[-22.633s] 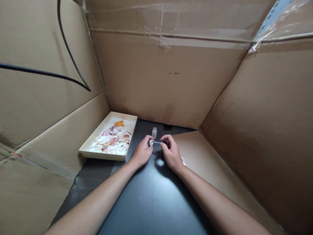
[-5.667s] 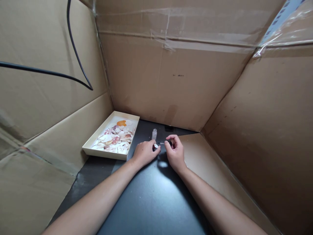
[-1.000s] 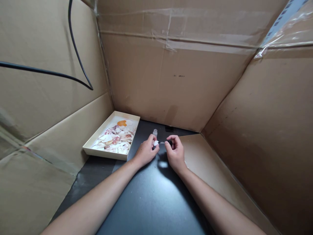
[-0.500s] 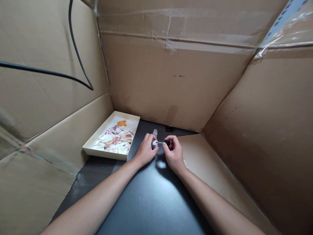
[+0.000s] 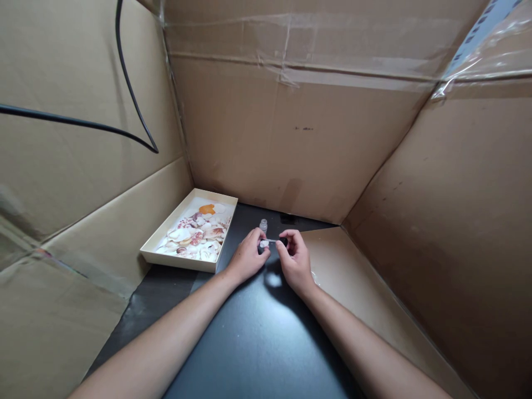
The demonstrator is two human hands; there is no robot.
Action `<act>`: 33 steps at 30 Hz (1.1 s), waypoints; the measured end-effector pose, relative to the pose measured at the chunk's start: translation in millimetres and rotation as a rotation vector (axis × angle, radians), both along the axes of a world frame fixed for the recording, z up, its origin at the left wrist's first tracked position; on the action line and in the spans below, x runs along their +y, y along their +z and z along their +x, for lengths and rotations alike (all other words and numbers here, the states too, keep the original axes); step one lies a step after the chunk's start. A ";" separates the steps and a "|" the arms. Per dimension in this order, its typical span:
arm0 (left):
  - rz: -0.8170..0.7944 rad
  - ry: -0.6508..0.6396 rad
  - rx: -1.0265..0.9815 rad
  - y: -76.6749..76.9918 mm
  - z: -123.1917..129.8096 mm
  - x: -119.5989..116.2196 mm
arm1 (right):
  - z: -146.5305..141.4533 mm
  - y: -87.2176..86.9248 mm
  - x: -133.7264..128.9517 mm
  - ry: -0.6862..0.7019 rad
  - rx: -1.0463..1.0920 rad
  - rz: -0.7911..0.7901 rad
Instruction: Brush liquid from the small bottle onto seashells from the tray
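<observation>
Between the thumb and fingers of my left hand [image 5: 248, 255] is a small white shell piece [image 5: 264, 244]. My right hand [image 5: 295, 256] pinches a black-capped applicator [image 5: 284, 242], whose thin pale stem points left. The stem's end lies at the shell's upper edge; whether it touches cannot be made out. Just behind my left fingers stands a small clear bottle [image 5: 263, 225] without a cap, its lower part hidden by the hand. Left of my left hand, a shallow cream tray [image 5: 178, 262] holds many shells [image 5: 197, 235], one of them orange.
Cardboard walls [image 5: 266, 138] enclose the dark table [image 5: 249, 343] at the back and both sides. A flat cardboard sheet [image 5: 353, 277] lies on the right, with a bit of clear plastic beside my right wrist. A black cable [image 5: 83, 123] hangs at upper left.
The white shell has turned slightly in my left fingers. The applicator's stem has shifted a little, from the shell's face to its upper edge. The tray and bottle stay put.
</observation>
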State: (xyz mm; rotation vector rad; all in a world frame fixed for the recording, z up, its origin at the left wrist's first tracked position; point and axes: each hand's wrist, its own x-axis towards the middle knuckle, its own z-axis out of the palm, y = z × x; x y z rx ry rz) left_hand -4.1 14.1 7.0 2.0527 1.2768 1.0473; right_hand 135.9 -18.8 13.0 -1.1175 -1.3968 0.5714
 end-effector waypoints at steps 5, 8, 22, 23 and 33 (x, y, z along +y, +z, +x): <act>0.006 0.045 0.039 1.1 -0.2 -0.8 | 0.0 1.3 -0.7 -0.045 -0.016 0.002; -0.004 0.064 0.055 0.9 -0.6 -1.0 | -0.4 2.0 -1.4 -0.016 -0.003 0.007; -0.008 0.110 0.131 0.9 -0.8 -1.6 | -1.4 3.2 -2.5 -0.016 -0.062 0.010; -0.004 0.115 0.133 0.6 -0.9 -1.5 | -1.4 3.6 -2.8 -0.027 -0.058 0.016; -0.005 0.122 0.153 0.7 -1.5 -1.6 | -1.6 4.4 -3.8 -0.049 -0.076 0.047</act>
